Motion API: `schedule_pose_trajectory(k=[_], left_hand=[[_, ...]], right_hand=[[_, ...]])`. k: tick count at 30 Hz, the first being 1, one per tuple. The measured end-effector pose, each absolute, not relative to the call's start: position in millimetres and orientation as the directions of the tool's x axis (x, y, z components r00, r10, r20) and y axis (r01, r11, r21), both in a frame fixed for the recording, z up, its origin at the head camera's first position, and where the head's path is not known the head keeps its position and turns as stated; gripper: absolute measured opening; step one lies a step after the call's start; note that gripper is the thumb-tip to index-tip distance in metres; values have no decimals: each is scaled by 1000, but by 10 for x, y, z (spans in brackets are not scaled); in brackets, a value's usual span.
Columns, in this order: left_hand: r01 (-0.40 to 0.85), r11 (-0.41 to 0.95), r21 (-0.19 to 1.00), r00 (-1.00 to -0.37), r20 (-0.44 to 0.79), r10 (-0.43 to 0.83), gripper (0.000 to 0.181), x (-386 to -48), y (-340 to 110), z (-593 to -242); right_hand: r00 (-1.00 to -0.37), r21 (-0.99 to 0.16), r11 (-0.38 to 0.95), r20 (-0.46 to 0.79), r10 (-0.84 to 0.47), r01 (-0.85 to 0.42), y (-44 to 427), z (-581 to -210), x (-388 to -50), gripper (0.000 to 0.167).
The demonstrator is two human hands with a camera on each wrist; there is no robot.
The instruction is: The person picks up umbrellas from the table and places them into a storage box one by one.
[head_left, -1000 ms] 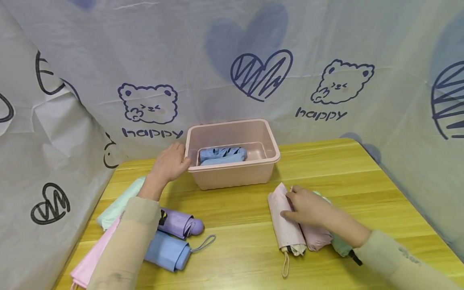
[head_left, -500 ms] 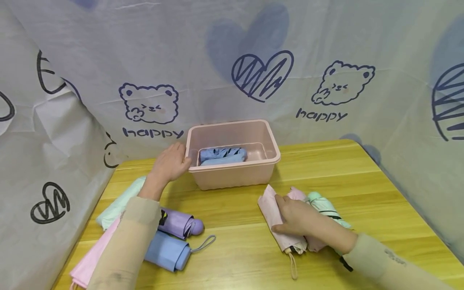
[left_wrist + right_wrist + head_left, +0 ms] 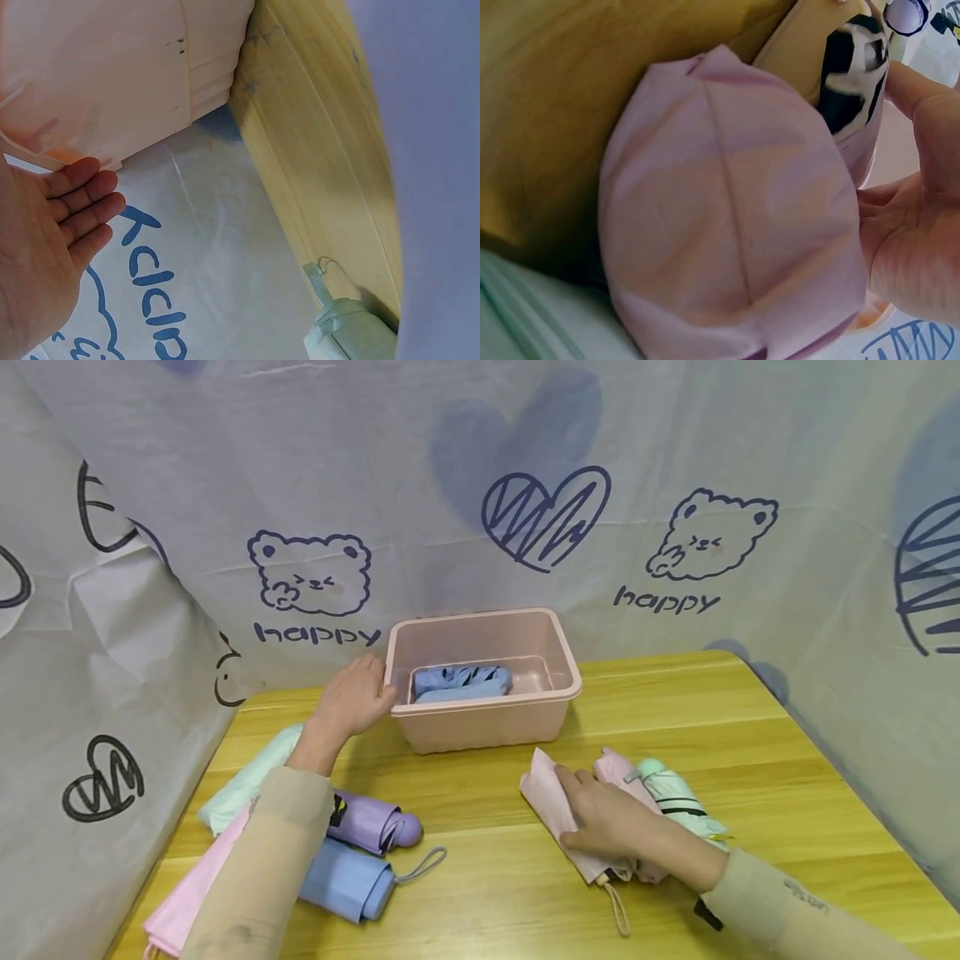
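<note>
Gripping the pale pink umbrella (image 3: 547, 795), your right hand (image 3: 611, 814) has its thumb on the near side and its fingers across the upper part. That umbrella lies slanted on the wooden table (image 3: 480, 902), in front of the pink bin (image 3: 487, 727) and to its right, pointed tip toward the bin and cord loop (image 3: 618, 906) toward you. How firm your hold is, you can't tell from these pictures.

The head view hides much of the second pink umbrella (image 3: 626, 774) behind your right hand, but the right wrist view fills with it, large and rounded, just beside your grip. That view also gives you the black-and-white end (image 3: 855, 71) of the held umbrella up close; your fingertips are hidden there. Over on its other side, the head view places a mint umbrella (image 3: 678, 797) with dark stripes.

Your left hand (image 3: 351, 695) rests at the bin's left side. The left wrist view shows its four fingers (image 3: 90, 214) nearly straight by the outer wall; only the head view shows the thumb, at the rim, and the blue bundle (image 3: 461, 683) inside. A light strap (image 3: 316, 283) on the left-side mint umbrella (image 3: 251, 781) appears only at your left wrist.
</note>
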State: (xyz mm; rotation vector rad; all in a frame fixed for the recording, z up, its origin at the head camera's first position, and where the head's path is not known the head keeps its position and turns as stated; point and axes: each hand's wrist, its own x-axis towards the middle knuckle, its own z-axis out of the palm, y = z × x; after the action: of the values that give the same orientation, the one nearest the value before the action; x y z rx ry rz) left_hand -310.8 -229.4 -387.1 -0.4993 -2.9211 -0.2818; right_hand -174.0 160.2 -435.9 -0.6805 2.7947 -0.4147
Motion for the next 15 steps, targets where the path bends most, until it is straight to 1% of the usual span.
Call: schedule_pose_trajectory(k=[6, 9, 12, 15], left_hand=[[347, 925, 157, -929, 191, 316, 46, -3108, -2290, -3878], [346, 925, 156, -930, 192, 315, 45, -3110, -2290, -3882], [347, 925, 155, -929, 196, 315, 44, -3110, -2293, -3884], [348, 925, 155, -928, 201, 315, 44, -3107, -2295, -3881]], right_hand=[[-872, -364, 844, -142, -469, -394, 1581, -4327, -1713, 100], [-880, -390, 835, -115, -462, -388, 1573, -4322, -1702, 101], [-888, -431, 813, -56, -456, -391, 1569, -4316, -1696, 101], [-891, -469, 779, 35, -454, -416, 1566, -4308, -1705, 102]])
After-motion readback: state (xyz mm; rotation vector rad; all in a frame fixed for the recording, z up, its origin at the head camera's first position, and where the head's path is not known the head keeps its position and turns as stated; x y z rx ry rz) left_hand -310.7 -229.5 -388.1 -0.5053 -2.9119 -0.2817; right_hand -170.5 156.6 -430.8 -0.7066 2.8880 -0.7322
